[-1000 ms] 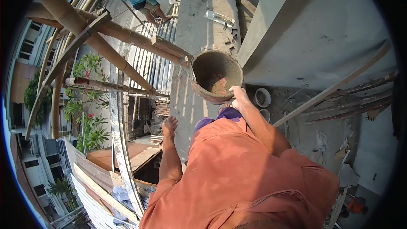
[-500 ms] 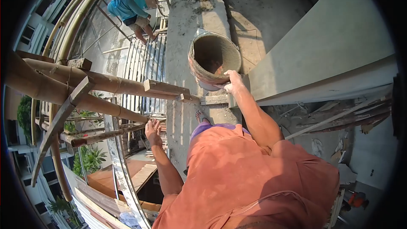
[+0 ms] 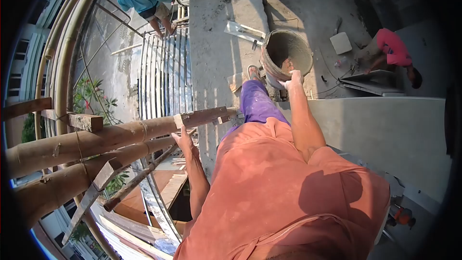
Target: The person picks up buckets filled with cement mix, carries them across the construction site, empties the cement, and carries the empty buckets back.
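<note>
My right hand (image 3: 293,81) is closed on the near rim of a mortar-caked bucket (image 3: 271,67), held out ahead of me. The bucket's mouth faces up toward me, with a little reddish and grey residue inside. My left hand (image 3: 185,140) is raised against a thick bamboo pole (image 3: 120,137), close to the wooden block (image 3: 179,121) fixed on it. Its thumb and fingers are apart, and the fingertips seem to touch the pole. One sandalled foot (image 3: 253,72) stands on the concrete ledge left of the bucket.
Bamboo scaffolding and a slatted walkway (image 3: 163,77) lie left, where a person in blue (image 3: 144,0) stands. At right, a person in pink (image 3: 395,48) bends over a board (image 3: 370,83). A grey wall (image 3: 385,130) runs beside me. Flat metal pieces (image 3: 240,32) lie ahead.
The bucket has moved right, still in my right hand. My left hand has come from the lower pole's end to the upper pole. The view has shifted, revealing the person in pink.
</note>
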Motion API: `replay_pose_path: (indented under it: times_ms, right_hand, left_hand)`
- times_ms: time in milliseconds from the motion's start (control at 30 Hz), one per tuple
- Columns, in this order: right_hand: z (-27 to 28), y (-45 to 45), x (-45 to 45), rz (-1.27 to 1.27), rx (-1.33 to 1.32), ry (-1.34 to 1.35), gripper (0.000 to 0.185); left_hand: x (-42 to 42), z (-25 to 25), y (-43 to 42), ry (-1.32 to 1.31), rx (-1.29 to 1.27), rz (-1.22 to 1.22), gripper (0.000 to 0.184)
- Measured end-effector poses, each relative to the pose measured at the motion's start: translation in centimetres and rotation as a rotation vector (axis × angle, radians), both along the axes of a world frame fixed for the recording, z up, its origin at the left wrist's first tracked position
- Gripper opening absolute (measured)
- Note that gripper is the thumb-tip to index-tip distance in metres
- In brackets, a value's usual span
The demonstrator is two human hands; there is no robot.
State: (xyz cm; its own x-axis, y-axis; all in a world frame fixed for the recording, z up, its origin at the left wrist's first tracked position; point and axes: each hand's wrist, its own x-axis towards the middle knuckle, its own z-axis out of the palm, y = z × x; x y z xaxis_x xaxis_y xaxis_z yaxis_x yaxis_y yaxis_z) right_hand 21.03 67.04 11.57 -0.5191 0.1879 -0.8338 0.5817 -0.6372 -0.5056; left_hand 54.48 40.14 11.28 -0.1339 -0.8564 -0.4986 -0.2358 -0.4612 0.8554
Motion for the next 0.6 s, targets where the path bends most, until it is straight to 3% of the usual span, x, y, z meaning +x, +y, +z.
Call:
replay_pose_path:
  times_ms: [100, 167, 233, 367, 433, 500, 567, 600]
  right_hand:
    - [-4.7, 0.2, -3.7, -0.13, 0.087, -0.105, 0.065]
    - [-7.6, 0.2, -6.5, -0.187, 0.132, -0.245, 0.057]
    - [-11.2, 1.2, -8.8, -0.231, 0.181, -0.364, 0.055]
    - [-12.7, 0.1, -14.5, -0.253, 0.246, -0.554, 0.032]
    - [-11.7, -0.9, -17.3, -0.155, 0.27, -0.562, 0.038]
    - [-12.1, -2.4, -21.6, -0.158, 0.277, -0.594, 0.04]
    - [-12.0, -2.4, -24.8, 0.016, 0.278, -0.655, 0.045]
    - [-14.5, -2.3, -27.0, 0.042, 0.344, -0.696, 0.048]
  left_hand:
    - [-0.4, -1.9, -0.8, -0.064, 0.001, 0.031, 0.082]
    - [-1.8, -0.6, -0.6, -0.143, 0.099, 0.075, 0.083]
    - [-2.8, -0.7, -0.1, -0.007, 0.086, 0.187, 0.085]
    - [-3.8, -2.6, -0.6, -0.083, 0.094, 0.386, 0.079]
    - [-3.8, -2.5, -1.2, -0.146, 0.179, 0.485, 0.082]
    - [-3.3, -4.0, -2.1, -0.12, 0.214, 0.608, 0.063]
    - [-4.2, -2.6, -3.3, -0.203, 0.384, 0.637, 0.074]
    - [-1.1, -5.6, -3.5, -0.17, 0.463, 0.591, 0.074]
